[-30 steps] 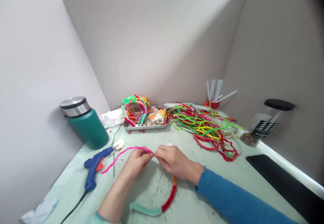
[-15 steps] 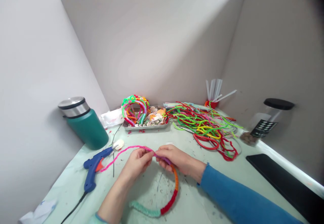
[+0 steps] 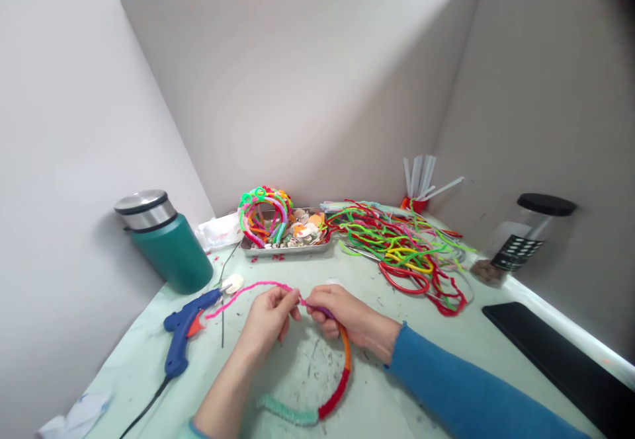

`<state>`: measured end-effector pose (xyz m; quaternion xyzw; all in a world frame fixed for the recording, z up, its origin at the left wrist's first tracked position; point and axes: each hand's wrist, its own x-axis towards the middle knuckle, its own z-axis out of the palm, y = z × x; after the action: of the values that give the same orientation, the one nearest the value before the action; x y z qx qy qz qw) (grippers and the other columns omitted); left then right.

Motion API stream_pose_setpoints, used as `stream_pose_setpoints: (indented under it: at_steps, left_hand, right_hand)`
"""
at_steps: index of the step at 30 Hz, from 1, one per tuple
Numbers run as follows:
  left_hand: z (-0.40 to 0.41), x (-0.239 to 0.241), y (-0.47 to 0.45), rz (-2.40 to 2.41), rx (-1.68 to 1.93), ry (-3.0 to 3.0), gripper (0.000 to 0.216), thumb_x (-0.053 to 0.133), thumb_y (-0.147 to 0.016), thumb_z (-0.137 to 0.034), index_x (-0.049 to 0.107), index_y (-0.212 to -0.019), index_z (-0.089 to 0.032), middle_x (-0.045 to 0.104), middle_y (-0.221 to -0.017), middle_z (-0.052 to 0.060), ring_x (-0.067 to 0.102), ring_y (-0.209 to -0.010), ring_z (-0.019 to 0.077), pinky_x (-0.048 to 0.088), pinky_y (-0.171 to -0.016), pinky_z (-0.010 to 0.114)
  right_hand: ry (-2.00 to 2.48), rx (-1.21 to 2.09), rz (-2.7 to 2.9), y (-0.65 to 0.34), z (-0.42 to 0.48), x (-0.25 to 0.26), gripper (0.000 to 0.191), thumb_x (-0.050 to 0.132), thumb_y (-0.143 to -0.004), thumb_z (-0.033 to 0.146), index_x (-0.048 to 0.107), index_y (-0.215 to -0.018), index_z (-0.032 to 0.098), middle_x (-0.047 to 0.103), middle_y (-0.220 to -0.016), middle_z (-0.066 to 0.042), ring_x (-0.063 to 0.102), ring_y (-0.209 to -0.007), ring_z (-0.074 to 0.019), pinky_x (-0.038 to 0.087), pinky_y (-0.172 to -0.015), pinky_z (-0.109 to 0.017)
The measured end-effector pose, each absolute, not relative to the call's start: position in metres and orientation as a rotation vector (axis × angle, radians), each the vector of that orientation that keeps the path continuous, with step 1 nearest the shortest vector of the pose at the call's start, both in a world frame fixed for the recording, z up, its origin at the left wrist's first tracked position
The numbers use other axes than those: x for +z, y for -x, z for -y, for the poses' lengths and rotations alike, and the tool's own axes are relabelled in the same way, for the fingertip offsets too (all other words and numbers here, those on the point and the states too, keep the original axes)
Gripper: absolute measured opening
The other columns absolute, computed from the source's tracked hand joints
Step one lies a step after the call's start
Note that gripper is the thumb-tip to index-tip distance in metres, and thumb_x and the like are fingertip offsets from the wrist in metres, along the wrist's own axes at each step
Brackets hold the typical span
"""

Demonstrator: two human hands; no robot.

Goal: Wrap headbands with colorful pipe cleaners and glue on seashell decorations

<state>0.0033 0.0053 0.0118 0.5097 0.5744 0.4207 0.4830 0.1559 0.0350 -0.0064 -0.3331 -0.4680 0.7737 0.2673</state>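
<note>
My left hand (image 3: 268,323) pinches a pink pipe cleaner (image 3: 248,291) whose free end trails left toward the glue gun. My right hand (image 3: 347,317), in a blue sleeve, grips the top of a curved hairband (image 3: 337,386) wrapped in purple, orange, red and mint sections. The two hands meet at the band's upper end, where the pink pipe cleaner joins it. The band's lower arc rests over the pale green table (image 3: 436,340).
A blue glue gun (image 3: 186,333) lies to the left, a green flask (image 3: 166,240) behind it. A metal tray (image 3: 285,244) holds finished bands and shells. Loose coloured pipe cleaners (image 3: 407,247) spread at the right, beside a jar (image 3: 526,237) and a black pad (image 3: 560,359).
The hairband has swung slightly and more of its purple-orange top shows by my right hand. The pink strand's free end has shortened and lifted toward the hands.
</note>
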Motion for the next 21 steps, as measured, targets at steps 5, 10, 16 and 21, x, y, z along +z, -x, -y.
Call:
stream_pose_setpoints:
  at_steps: [5, 10, 16, 21]
  left_hand:
    - [-0.007, 0.007, -0.002, -1.449, 1.067, -1.446, 0.024, 0.06, -0.071, -0.04, 0.062, -0.076, -0.017, 0.061, -0.057, 0.0, 0.048, -0.038, 0.0097, 0.035, -0.039, 0.021]
    - [-0.007, 0.002, -0.002, -1.462, 1.198, -1.811, 0.014, 0.06, -0.072, -0.023, 0.068, -0.083, -0.021, 0.066, -0.086, 0.005, 0.055, -0.052, 0.0112, 0.042, -0.052, 0.023]
    - [-0.007, -0.001, 0.0, -1.465, 1.187, -2.011, 0.023, 0.054, -0.077, -0.018, 0.069, -0.093, -0.023, 0.065, -0.09, 0.005, 0.059, -0.072, 0.0164, 0.043, -0.065, 0.024]
    - [-0.007, 0.001, -0.001, -1.484, 1.131, -2.062, 0.021, 0.054, -0.079, -0.021, 0.072, -0.089, -0.022, 0.065, -0.079, 0.005, 0.059, -0.07, 0.0161, 0.041, -0.063, 0.024]
  right_hand:
    - [0.908, 2.156, 1.16, -0.159, -0.041, -0.007, 0.017, 0.05, -0.072, 0.027, 0.042, -0.061, 0.017, 0.035, -0.044, 0.009, 0.02, -0.031, -0.0023, 0.012, -0.032, -0.016]
    - [0.847, 2.18, 1.116, -0.161, -0.045, -0.01, 0.019, 0.051, -0.072, 0.027, 0.04, -0.06, 0.017, 0.034, -0.045, 0.009, 0.018, -0.031, -0.0018, 0.01, -0.032, -0.016]
    - [0.833, 2.173, 1.133, -0.16, -0.044, -0.011, 0.018, 0.05, -0.073, 0.026, 0.04, -0.061, 0.017, 0.034, -0.046, 0.009, 0.019, -0.032, -0.0017, 0.009, -0.032, -0.016]
    - [0.815, 2.16, 1.163, -0.161, -0.044, -0.011, 0.017, 0.051, -0.074, 0.027, 0.042, -0.063, 0.017, 0.034, -0.047, 0.009, 0.019, -0.033, -0.0014, 0.009, -0.033, -0.016]
